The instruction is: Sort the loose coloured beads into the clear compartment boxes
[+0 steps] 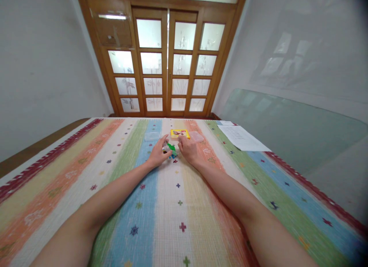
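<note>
Both my arms reach forward over a striped, colourful cloth (172, 205). My left hand (157, 154) and my right hand (187, 149) meet around a small cluster of green, blue and white plastic pieces (171, 149) lying on the cloth. The fingers of both hands are curled in and pinch at these pieces. Just behind the hands lies a flat yellow box (179, 134) with a picture on top.
A clear plastic lid (151, 136) lies left of the yellow box, a pinkish clear tray (196, 136) right of it. White paper sheets (243, 138) lie at the far right. A wooden glazed door (166, 63) stands behind; a glass pane (287, 125) leans on the right wall.
</note>
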A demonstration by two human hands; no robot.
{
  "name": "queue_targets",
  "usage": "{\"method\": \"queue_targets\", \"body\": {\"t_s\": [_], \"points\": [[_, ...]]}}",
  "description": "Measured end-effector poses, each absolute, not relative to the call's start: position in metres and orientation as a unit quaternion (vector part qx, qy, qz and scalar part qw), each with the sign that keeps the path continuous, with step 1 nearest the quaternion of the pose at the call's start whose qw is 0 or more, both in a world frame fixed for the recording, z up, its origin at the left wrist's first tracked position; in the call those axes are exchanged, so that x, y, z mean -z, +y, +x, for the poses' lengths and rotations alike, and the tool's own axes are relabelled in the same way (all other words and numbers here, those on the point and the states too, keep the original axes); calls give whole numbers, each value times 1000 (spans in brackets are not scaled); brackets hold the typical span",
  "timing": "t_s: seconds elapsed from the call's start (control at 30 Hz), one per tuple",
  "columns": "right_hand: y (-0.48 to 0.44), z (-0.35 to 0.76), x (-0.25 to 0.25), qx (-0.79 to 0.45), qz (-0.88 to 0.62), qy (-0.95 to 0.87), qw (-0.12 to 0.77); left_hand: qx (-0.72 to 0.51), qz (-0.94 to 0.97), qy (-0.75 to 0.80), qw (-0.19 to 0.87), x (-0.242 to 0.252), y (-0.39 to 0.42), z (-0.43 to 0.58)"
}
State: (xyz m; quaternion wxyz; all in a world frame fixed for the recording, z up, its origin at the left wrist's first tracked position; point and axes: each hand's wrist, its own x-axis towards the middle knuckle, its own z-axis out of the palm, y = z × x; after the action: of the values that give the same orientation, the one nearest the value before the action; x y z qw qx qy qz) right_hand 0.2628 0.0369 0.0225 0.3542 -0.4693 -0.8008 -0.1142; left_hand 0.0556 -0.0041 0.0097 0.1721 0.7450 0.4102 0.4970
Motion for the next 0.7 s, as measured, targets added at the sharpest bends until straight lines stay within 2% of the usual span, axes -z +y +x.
{"method": "queue_targets", "body": {"t_s": [0.2, 0.37, 0.7], "points": [[39, 261, -18, 53, -461, -764, 449, -503, 745, 418, 133, -13, -1, 48], [42, 267, -18, -8, -447, -733, 514, -515, 700, 451, 204, -10, 8, 37], [41, 267, -13, -20, -393, -761, 516, -527, 691, 464, 172, -9, 16, 27]]}}
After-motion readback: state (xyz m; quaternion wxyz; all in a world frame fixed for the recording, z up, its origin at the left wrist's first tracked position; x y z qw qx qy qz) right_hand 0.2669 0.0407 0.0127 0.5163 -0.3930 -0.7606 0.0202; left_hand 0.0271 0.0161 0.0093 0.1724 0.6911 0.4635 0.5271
